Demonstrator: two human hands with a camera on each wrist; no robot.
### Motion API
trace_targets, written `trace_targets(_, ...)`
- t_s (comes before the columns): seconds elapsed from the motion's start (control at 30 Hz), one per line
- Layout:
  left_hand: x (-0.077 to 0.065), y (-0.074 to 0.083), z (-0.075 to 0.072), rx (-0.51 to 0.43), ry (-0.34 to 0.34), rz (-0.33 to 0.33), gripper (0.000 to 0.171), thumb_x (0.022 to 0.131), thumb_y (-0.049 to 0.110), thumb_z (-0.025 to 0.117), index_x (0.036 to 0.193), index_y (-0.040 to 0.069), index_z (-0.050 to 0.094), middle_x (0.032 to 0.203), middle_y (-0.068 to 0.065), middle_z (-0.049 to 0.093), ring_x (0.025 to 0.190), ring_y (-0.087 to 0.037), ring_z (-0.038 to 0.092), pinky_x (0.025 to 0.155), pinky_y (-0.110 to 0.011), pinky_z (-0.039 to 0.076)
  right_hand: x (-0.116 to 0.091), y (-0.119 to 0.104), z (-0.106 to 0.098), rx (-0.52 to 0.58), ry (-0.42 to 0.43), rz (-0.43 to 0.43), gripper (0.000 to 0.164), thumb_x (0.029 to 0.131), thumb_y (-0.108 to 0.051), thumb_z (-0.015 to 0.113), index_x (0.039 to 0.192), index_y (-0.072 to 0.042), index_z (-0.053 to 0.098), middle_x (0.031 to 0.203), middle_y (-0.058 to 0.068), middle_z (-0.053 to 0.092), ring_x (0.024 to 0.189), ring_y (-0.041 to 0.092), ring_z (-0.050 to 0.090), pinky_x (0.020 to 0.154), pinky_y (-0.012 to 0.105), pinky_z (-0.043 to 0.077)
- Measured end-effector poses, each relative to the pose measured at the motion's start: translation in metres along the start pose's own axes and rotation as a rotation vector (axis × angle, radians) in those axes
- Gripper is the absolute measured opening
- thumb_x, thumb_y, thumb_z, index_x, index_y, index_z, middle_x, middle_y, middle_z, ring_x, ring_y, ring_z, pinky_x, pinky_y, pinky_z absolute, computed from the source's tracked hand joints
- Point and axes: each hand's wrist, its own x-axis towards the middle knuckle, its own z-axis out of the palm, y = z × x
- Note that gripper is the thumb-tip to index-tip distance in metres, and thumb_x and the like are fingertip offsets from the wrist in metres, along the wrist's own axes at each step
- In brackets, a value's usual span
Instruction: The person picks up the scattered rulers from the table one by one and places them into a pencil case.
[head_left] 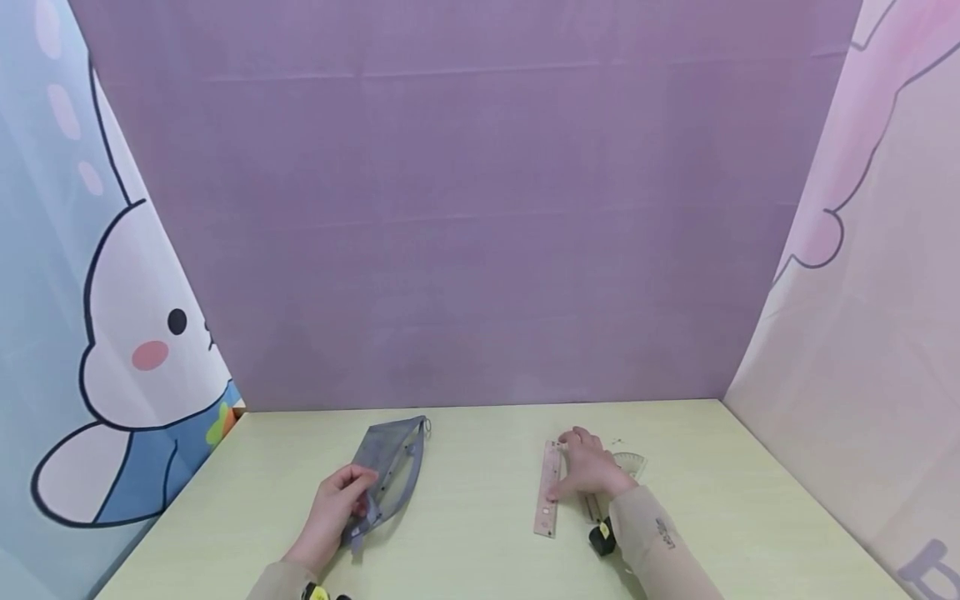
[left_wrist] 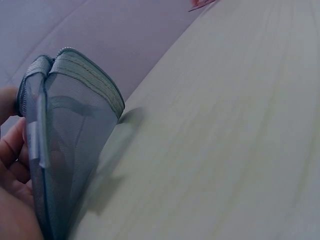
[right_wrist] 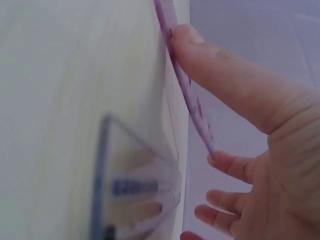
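On the left side of the table, my left hand (head_left: 330,504) pinches the near part of a grey mesh zip pouch (head_left: 381,446). The pouch's zip is undone, and its mouth gapes to the right; the left wrist view shows the see-through mesh pouch (left_wrist: 75,130) held up on edge. Over to the right, my right hand (head_left: 591,468) holds a pink ruler (head_left: 547,500) at its long edges. In the right wrist view, the thumb and a fingertip press opposite edges of the ruler (right_wrist: 195,107), which is tilted. A clear ruler (head_left: 592,507) lies partly under this hand.
A clear protractor (head_left: 632,461) lies just right of the right hand, partly hidden by it. The pale wooden table (head_left: 465,517) ends at a purple cloth backdrop (head_left: 480,208). Printed cloth panels (head_left: 150,333) stand at both sides.
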Motion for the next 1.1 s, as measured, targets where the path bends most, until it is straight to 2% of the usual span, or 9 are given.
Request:
trace_targets(0.2, 0.000, 0.001, 0.000, -0.002, -0.002, -0.004, 0.015, 0.086, 0.014, 0.069, 0.089, 0.000, 0.064, 0.081, -0.005, 0.055, 0.065, -0.015, 0.049, 0.058, -0.027, 0.047, 0.001, 0.001, -0.002, 0.047, 0.051, -0.046, 0.095, 0.052, -0.032, 0.093, 0.129, 0.002, 0.049, 0.134, 0.022, 0.047, 0.118, 0.039, 0.045, 0.097, 0.059, 0.038)
trace_targets(0.3, 0.000, 0.001, 0.000, 0.001, -0.004, -0.005, 0.016, 0.086, 0.015, 0.069, 0.090, 0.000, 0.064, 0.081, -0.005, 0.056, 0.066, -0.015, 0.050, 0.059, -0.027, 0.048, 0.001, -0.002, -0.006, 0.153, 0.047, -0.043, 0.091, 0.055, -0.021, 0.092, 0.130, 0.003, 0.046, 0.125, 0.018, 0.053, 0.111, 0.035, 0.050, 0.095, 0.056, 0.041)
trace_targets(0.5, 0.000, 0.001, 0.000, 0.006, -0.004, -0.004, 0.016, 0.087, 0.015, 0.069, 0.090, 0.001, 0.064, 0.082, -0.004, 0.056, 0.067, -0.014, 0.049, 0.059, -0.027, 0.047, -0.003, -0.007, -0.013, 0.415, -0.022, -0.033, 0.089, 0.065, -0.006, 0.086, 0.136, 0.001, 0.032, 0.124, 0.022, 0.053, 0.090, 0.029, 0.060, 0.084, 0.049, 0.049)
trace_targets(0.57, 0.000, 0.001, 0.000, 0.004, -0.003, -0.005, 0.015, 0.087, 0.015, 0.069, 0.091, 0.001, 0.064, 0.083, -0.004, 0.056, 0.066, -0.014, 0.049, 0.059, -0.026, 0.047, -0.004, -0.008, -0.015, 0.469, -0.050, -0.028, 0.086, 0.069, -0.004, 0.083, 0.136, -0.002, 0.029, 0.118, 0.019, 0.057, 0.082, 0.024, 0.060, 0.077, 0.044, 0.051)
trace_targets(0.7, -0.001, 0.002, 0.000, 0.001, -0.003, -0.004, 0.014, 0.086, 0.013, 0.069, 0.090, 0.001, 0.063, 0.083, -0.005, 0.056, 0.066, -0.014, 0.049, 0.059, -0.026, 0.047, -0.004, -0.007, -0.015, 0.580, -0.105, -0.053, 0.084, 0.075, 0.002, 0.076, 0.138, 0.000, 0.021, 0.102, 0.015, 0.063, 0.072, 0.024, 0.063, 0.065, 0.041, 0.053)
trace_targets(0.83, -0.003, 0.003, 0.000, 0.009, -0.010, 0.000, 0.016, 0.086, 0.014, 0.069, 0.090, 0.000, 0.063, 0.084, -0.004, 0.057, 0.067, -0.014, 0.049, 0.059, -0.027, 0.048, -0.003, -0.008, -0.014, 0.662, -0.127, -0.065, 0.082, 0.077, 0.007, 0.071, 0.139, 0.002, 0.017, 0.093, 0.014, 0.065, 0.067, 0.027, 0.064, 0.060, 0.041, 0.054)
trace_targets(1.1, -0.003, 0.004, 0.000, 0.027, -0.007, -0.004, 0.017, 0.087, 0.017, 0.069, 0.090, 0.002, 0.063, 0.083, -0.003, 0.056, 0.066, -0.014, 0.049, 0.059, -0.026, 0.047, -0.001, -0.005, -0.012, 0.728, -0.113, -0.052, 0.078, 0.082, 0.007, 0.068, 0.142, 0.001, 0.018, 0.088, 0.013, 0.065, 0.068, 0.027, 0.065, 0.063, 0.040, 0.056)
